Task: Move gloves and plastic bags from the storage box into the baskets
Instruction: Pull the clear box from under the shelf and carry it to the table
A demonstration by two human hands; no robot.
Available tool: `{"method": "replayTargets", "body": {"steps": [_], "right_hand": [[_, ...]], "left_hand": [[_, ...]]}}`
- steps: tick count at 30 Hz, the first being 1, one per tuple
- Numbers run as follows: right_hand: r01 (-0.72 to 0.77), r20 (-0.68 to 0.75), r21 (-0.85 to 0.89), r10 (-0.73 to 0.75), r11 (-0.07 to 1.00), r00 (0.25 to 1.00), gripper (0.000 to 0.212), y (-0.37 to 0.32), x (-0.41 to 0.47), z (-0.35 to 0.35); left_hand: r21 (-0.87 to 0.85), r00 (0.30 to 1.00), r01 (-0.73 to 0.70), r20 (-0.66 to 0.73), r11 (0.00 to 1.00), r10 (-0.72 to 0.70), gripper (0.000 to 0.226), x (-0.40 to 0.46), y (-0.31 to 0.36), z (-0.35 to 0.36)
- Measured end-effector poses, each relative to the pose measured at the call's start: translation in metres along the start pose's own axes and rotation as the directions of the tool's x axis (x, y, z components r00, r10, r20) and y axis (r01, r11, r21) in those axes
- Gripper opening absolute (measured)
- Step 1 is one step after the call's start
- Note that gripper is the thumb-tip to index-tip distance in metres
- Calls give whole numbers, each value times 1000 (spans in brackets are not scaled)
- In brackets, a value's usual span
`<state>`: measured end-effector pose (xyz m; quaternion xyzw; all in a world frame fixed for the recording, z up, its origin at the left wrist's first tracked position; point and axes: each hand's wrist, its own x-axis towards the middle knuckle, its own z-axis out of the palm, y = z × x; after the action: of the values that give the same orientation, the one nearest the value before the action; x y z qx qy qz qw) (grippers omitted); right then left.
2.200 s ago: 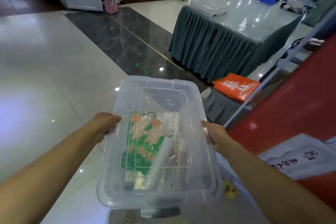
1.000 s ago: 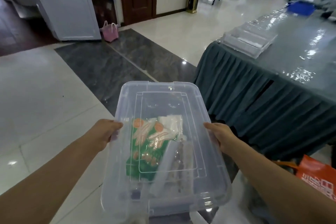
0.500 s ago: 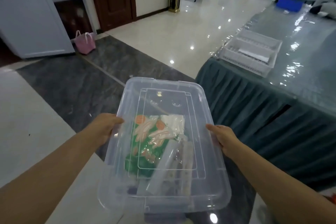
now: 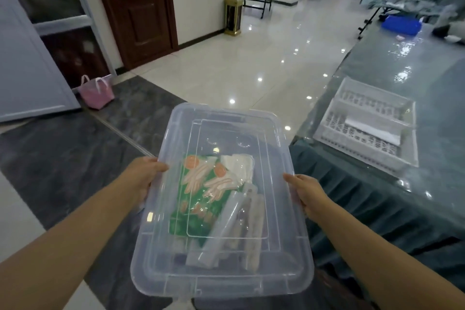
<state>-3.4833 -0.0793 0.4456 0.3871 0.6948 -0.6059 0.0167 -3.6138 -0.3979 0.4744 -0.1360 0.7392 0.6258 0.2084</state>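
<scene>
A glossy pale tiled floor (image 4: 251,63) with a band of dark stone (image 4: 63,158) crossing it. A small pink handled bag (image 4: 97,92) sits on the dark band beside a grey-blue door panel (image 4: 27,78). Behind it stands a dark wooden door (image 4: 136,7). A gold-trimmed bin (image 4: 233,15) stands against the wall. On the right, a table draped in pleated teal cloth (image 4: 372,209), with a blue item (image 4: 401,25) at its far end.

The clear storage box (image 4: 221,209), lid on, is held level above the floor. Inside lie a green glove packet (image 4: 201,199) and, to its right, rolled plastic bags (image 4: 236,224). Right and farther off, white slotted baskets (image 4: 370,123) sit on the table edge — one holds a white item.
</scene>
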Motion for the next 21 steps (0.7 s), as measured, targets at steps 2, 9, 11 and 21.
{"method": "replayTargets", "body": {"steps": [2,9,11,21], "right_hand": [[5,-23,27,-4,1000,1000,28,-26,39,5],[-30,-170,99,46,995,984,42,-108,175,32],[-45,-200,131,70,990,977,36,-133,208,38],[-37,-345,271,133,962,929,32,-219,355,22]], "left_hand": [[7,999,-32,12,999,32,8,51,27,14],[90,988,-84,136,992,71,9,236,120,57],[118,980,-95,188,988,71,9,285,151,71],[198,935,-208,328,958,136,3,473,281,181]]}}
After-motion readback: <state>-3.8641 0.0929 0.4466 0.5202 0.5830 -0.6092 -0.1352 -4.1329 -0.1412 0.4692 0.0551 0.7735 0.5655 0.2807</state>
